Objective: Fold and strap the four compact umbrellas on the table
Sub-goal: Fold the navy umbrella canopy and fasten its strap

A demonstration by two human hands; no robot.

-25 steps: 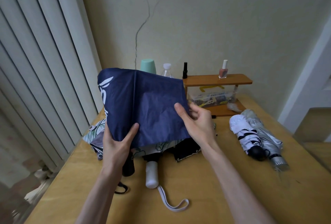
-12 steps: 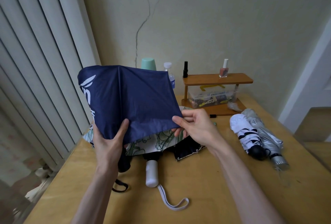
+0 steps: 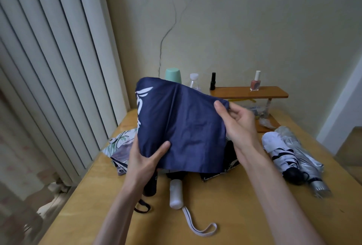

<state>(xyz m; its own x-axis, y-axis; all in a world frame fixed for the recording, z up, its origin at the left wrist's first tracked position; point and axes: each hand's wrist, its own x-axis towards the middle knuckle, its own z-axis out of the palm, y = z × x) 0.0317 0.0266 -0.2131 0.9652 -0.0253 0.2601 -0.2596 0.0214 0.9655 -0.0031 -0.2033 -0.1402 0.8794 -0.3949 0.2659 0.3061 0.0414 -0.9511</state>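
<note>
I hold a navy blue umbrella point(image 3: 184, 127) with white lettering up above the wooden table point(image 3: 235, 215). My left hand point(image 3: 146, 163) grips its lower left canopy near the black handle point(image 3: 150, 187), thumb on the fabric. My right hand point(image 3: 238, 125) pinches the canopy's upper right edge. Under it lies a floral umbrella point(image 3: 122, 145) with a white handle point(image 3: 176, 193) and white wrist loop point(image 3: 197, 225). At the right lie a folded white-and-black umbrella point(image 3: 280, 154) and a folded silver umbrella point(image 3: 301, 156) side by side.
A small wooden shelf point(image 3: 248, 93) at the back carries a pink nail polish bottle point(image 3: 255, 82) and a black bottle point(image 3: 213, 81). A mint green cup point(image 3: 173, 75) and a clear plastic bottle point(image 3: 194, 80) stand behind the blue canopy. Vertical blinds point(image 3: 49, 68) run along the left.
My right hand has risen from the canopy's lower right edge to its upper right edge. The blue canopy has shifted right and turned, and my left hand has moved right with it.
</note>
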